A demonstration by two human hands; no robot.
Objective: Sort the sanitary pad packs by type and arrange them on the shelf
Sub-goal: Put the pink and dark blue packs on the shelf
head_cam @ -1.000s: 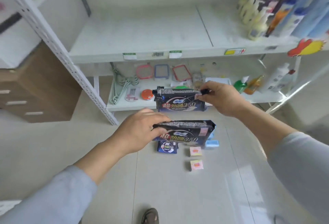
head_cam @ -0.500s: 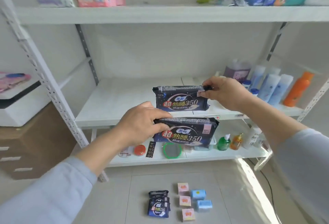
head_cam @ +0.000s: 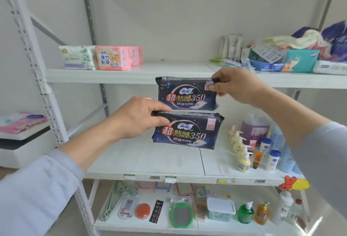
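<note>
Dark blue packs hang in the air before the shelf [head_cam: 131, 75]: the right hand [head_cam: 235, 86] pinches the upper pack [head_cam: 187, 96], the left hand [head_cam: 139, 118] pinches the lower pack [head_cam: 185, 132]. Better place both together at 12 o'clock, beside the pink packs [head_cam: 116, 57] at 10 o'clock, labels forward.

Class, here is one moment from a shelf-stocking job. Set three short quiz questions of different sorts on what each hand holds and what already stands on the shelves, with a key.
1. True or false: the left hand and the right hand each hold a dark blue pad pack.
2. Which pack is higher: A, the left hand's pack; B, the right hand's pack?
3. Fill in: on the upper shelf, the pink packs stand at its ___ end.

Key: 1 true; 2 B; 3 left.
</note>
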